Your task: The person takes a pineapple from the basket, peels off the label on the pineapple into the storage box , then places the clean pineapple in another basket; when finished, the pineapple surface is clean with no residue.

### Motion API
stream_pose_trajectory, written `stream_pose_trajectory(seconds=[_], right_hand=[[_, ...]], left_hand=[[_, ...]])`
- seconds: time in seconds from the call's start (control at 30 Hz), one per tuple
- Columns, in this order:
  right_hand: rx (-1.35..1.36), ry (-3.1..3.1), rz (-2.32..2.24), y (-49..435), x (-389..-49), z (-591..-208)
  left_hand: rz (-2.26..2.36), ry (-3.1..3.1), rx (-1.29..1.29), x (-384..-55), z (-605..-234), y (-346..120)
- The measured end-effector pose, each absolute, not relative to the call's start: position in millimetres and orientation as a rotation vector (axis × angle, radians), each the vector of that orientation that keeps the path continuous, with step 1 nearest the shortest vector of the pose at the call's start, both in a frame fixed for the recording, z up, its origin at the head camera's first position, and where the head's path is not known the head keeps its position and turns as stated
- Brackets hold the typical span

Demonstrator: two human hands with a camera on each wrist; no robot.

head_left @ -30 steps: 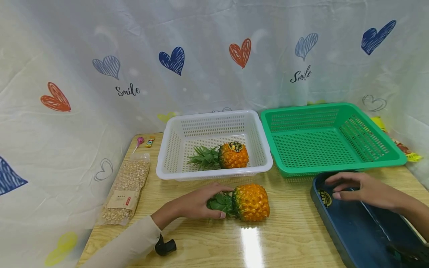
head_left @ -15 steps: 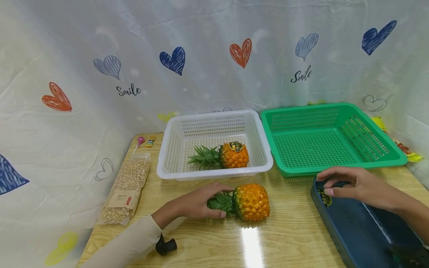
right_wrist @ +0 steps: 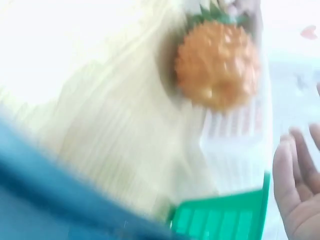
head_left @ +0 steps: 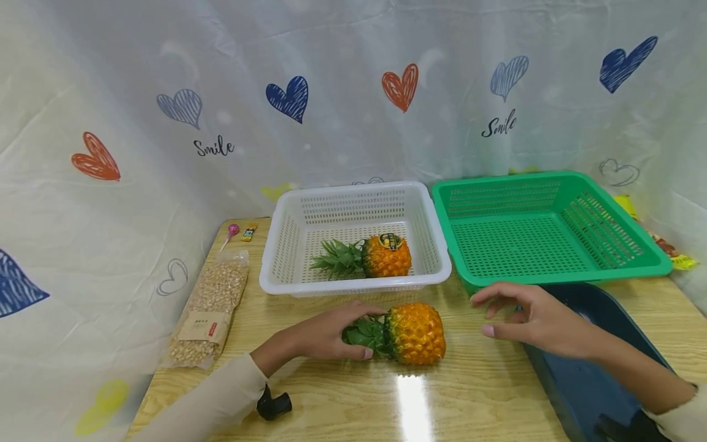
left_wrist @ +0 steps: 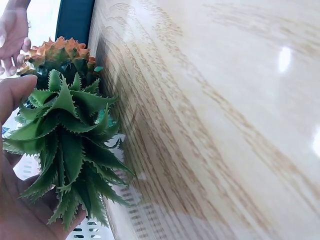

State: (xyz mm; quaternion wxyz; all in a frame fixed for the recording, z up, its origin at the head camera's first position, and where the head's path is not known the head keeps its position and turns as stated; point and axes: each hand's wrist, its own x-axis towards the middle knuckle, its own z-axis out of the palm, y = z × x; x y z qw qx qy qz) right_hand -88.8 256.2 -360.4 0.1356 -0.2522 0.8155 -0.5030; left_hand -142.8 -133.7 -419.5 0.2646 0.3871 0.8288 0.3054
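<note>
A small orange pineapple (head_left: 417,334) lies on its side on the wooden table, its leafy crown toward the left. My left hand (head_left: 328,334) holds it by the green crown (left_wrist: 65,145), thumb on the near side and fingers on the far side. To the right, my right hand (head_left: 538,322) hovers with relaxed fingers and nothing in it, apart from the pineapple. Below its wrist is a dark blue tray (head_left: 585,380), partly hidden by the forearm. A second pineapple (head_left: 386,256) with a black and gold sticker lies in the white basket (head_left: 353,288) behind.
A green basket (head_left: 552,276) stands right of the white one. At the left edge lie a bag of grains (head_left: 212,301), a lollipop (head_left: 232,230) and a small wrapped candy (head_left: 248,233). Yellow packets (head_left: 683,262) show behind the green basket. A heart-printed curtain (head_left: 342,92) encloses the table.
My right hand has moved left, from over the blue tray's far end to the table between tray and pineapple. The left hand and its pineapple have stayed in place.
</note>
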Motion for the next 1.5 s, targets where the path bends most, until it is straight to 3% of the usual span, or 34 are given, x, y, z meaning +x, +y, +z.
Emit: stream_pose_trajectory(seconds=[1.13,1.5], right_hand=[[-0.508,2.486,-1.215,170,-105,-393],[-0.569,2.312,-1.333,157,-112,-402]], left_hand=[[0.817,2.244,1.064,-145,-420,-133],[0.814,2.248,1.060,-144,-418,-133]])
